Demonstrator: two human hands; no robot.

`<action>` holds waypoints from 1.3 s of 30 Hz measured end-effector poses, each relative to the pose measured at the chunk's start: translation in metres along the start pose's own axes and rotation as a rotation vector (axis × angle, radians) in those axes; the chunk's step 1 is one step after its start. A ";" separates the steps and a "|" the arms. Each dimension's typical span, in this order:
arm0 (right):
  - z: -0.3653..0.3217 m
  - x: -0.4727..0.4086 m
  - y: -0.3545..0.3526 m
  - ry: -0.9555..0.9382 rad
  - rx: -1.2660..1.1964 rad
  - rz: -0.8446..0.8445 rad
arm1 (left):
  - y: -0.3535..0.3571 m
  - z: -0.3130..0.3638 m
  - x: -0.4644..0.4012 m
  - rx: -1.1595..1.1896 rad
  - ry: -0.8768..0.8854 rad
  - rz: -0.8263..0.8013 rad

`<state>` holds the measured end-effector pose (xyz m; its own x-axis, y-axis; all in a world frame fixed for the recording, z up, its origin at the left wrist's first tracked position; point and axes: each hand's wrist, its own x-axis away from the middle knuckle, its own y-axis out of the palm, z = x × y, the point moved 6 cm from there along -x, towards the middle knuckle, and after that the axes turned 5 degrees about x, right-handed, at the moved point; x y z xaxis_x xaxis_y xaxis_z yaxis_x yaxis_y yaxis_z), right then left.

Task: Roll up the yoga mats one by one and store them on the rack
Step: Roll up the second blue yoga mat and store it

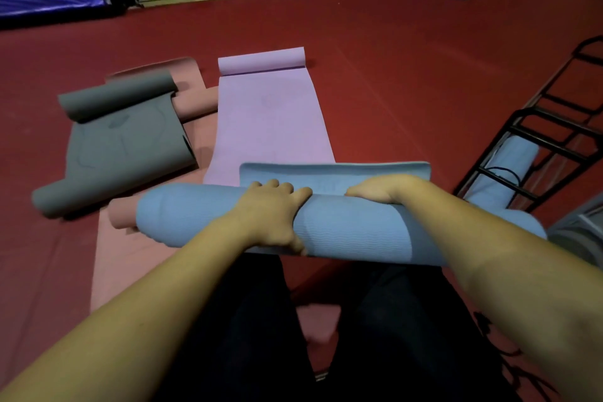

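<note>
Red gym floor (408, 52); both hands, left (272, 215) and right (381, 189), grip blue mat (342, 232).

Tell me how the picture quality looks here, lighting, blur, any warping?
Head view: dim indoor light, far background nearly black; wide-angle bending curves the black rack at right and stretches the forearms; left hand and right hand on the blue mat are fairly sharp, edges softer.

You see a matt foam blue yoga mat (342, 225) with fine wavy ribbing, a black metal rack (535, 140), and smooth red flooring (408, 75).
</note>
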<state>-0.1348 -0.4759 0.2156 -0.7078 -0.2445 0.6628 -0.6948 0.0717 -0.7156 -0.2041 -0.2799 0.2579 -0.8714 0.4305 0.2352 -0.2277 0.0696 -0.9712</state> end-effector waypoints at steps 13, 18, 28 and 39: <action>0.017 0.026 0.002 -0.027 0.049 0.534 | 0.002 -0.028 -0.054 0.530 -0.122 -0.457; 0.007 0.027 0.010 0.049 0.171 0.728 | 0.009 -0.031 -0.067 0.705 -0.160 -0.534; 0.011 0.004 -0.003 0.067 0.085 0.608 | 0.008 -0.031 -0.039 0.238 0.013 0.171; 0.006 -0.008 -0.015 0.102 0.058 0.404 | 0.047 -0.001 -0.014 -0.190 -0.175 0.307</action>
<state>-0.1178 -0.4808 0.2198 -0.9331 -0.1103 0.3424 -0.3523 0.0870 -0.9319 -0.2026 -0.2817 0.2085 -0.9509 0.2990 -0.0803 0.1250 0.1336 -0.9831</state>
